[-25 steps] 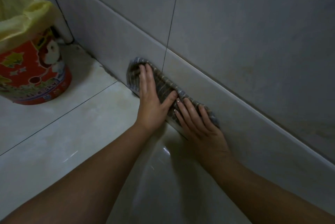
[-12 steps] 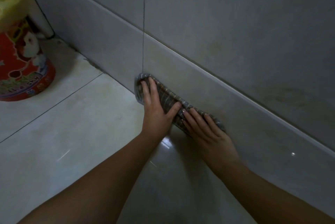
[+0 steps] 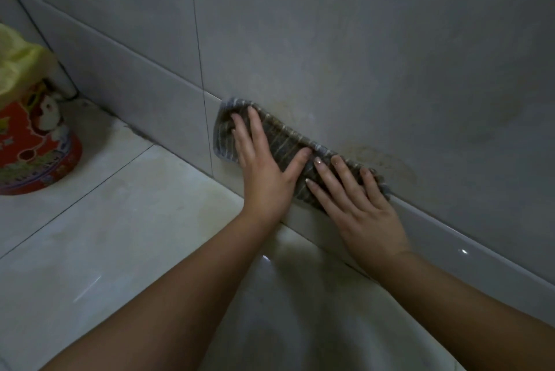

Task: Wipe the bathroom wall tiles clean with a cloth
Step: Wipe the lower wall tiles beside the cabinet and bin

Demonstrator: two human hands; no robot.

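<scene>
Down low on the grey glazed wall tiles [image 3: 345,40], a folded, dark striped cloth [image 3: 285,138] lies pressed flat against the wall, straddling the top edge of the skirting tile just right of a vertical grout line. Both hands are spread open on it, palms down, gripping nothing: the left hand [image 3: 264,172] covers the cloth's left half with its thumb splayed toward the right, and the right hand [image 3: 357,202] covers the right half, fingers fanned out. Brownish smears mark the tile just above and right of the cloth. Off to the left, on the pale glossy floor tiles [image 3: 126,220], a red cylindrical bin with cartoon print [image 3: 33,145] stands near the corner — it is lined with a yellow plastic bag [image 3: 18,67] bunched over its rim; what is inside cannot be seen.
</scene>
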